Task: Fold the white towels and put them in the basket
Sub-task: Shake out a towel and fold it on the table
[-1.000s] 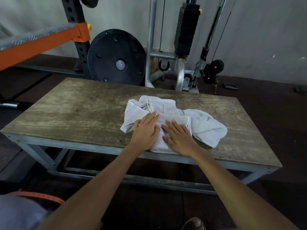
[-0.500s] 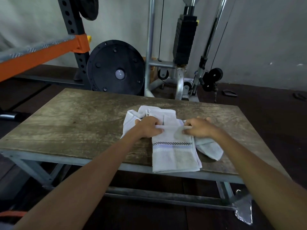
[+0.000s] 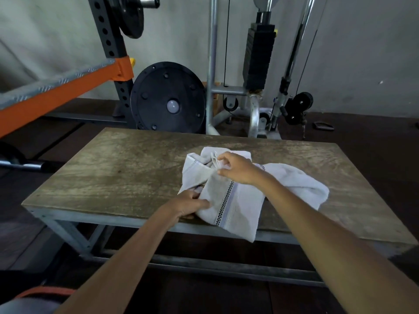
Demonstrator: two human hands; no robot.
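A white towel (image 3: 235, 207) with a black checked stripe lies crumpled across the near middle of the wooden table (image 3: 113, 175), one corner hanging over the front edge. More white towel cloth (image 3: 297, 184) is bunched behind and to the right of it. My left hand (image 3: 190, 203) grips the striped towel's left edge near the table's front. Further back, my right hand (image 3: 238, 168) pinches a fold of the towel at its top edge. No basket is in view.
Behind the table stand a black weight plate (image 3: 167, 98), a cable machine with a weight stack (image 3: 258, 53) and a rack with an orange bar (image 3: 63, 94). Dark floor surrounds the metal-framed table.
Both hands first pressed flat on the folded towel, then pinched its far edge. Now the left hand has moved to the near left edge and the towel has turned askew.
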